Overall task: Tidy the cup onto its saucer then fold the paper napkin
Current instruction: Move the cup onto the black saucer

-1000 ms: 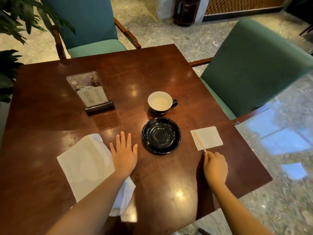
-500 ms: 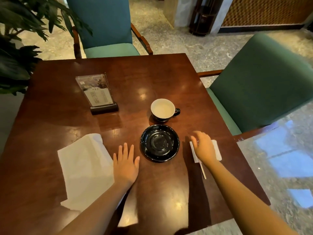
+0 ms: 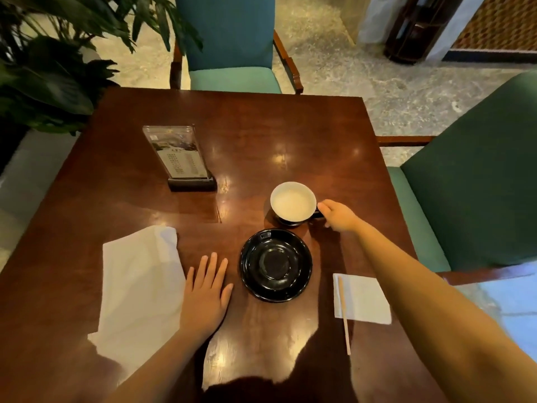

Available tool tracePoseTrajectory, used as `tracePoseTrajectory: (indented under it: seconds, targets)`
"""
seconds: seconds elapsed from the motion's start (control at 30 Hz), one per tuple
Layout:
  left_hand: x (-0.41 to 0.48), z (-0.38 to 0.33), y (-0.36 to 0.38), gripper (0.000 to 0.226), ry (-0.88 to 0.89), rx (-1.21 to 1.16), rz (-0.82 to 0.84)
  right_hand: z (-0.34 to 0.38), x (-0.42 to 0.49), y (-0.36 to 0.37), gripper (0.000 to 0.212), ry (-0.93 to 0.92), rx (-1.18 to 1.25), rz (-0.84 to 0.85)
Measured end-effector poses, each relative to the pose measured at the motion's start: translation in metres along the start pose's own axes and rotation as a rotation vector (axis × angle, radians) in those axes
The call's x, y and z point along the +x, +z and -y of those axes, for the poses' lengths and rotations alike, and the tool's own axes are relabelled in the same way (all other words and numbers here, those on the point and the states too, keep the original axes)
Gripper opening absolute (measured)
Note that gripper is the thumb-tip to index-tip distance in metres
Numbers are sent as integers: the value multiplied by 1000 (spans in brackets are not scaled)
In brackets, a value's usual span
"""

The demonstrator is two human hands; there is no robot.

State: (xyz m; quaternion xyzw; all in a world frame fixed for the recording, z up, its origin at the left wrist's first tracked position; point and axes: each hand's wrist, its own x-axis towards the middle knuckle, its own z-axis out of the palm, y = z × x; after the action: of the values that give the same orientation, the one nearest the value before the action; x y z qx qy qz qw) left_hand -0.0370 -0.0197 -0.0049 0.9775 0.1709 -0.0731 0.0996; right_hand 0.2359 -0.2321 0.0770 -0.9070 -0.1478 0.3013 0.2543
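A black cup (image 3: 293, 204) with a white inside stands on the dark wooden table (image 3: 290, 135), just beyond the empty black saucer (image 3: 276, 264). My right hand (image 3: 338, 215) is at the cup's right side with its fingers closed on the handle, which it hides. My left hand (image 3: 207, 295) lies flat, fingers apart, on the table between the saucer and a large rumpled white paper napkin (image 3: 139, 289) at the left.
A small folded white napkin (image 3: 363, 298) with a thin wooden stick (image 3: 344, 315) across it lies right of the saucer. A clear menu stand (image 3: 181, 157) sits behind. Green chairs (image 3: 476, 181) flank the table; a leafy plant (image 3: 52, 59) is at far left.
My right hand left the stick on the small napkin, reached forward and closed on the cup's handle. The left hand stayed flat. The view shifted closer to the table.
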Motion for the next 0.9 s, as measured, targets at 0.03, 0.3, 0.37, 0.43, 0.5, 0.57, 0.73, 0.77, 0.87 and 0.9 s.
tracePoseTrajectory:
  seconds: [0.03,0.3,0.37,0.43,0.5,0.57,0.73,0.77,0.87,0.9]
  targets:
    - [-1,0,0,59,-2,3,-4,-3,2,-1,39,13,63,43]
    - [-2,-2,1,56,-6,36,-28,-18,-2,-4,34,-96,308,167]
    - [-2,-2,2,57,-8,48,-33,-19,-3,-4,35,-120,311,200]
    - [-3,-1,2,57,-9,54,-36,-19,-7,-4,36,-141,316,220]
    - [-2,-1,3,57,-11,55,-39,-18,-15,-2,36,-160,316,226]
    - [-2,-1,3,57,-12,59,-41,-17,-25,0,35,-185,313,227]
    - [-2,-1,4,56,-7,65,-46,-12,-49,-1,35,-250,293,259]
    - [-2,-1,4,56,-6,66,-49,-13,-53,1,34,-258,286,273]
    - [-2,-2,3,56,-5,69,-56,-16,-62,8,34,-272,275,316]
    - [-2,-2,3,56,-4,69,-57,-19,-64,11,34,-278,277,331]
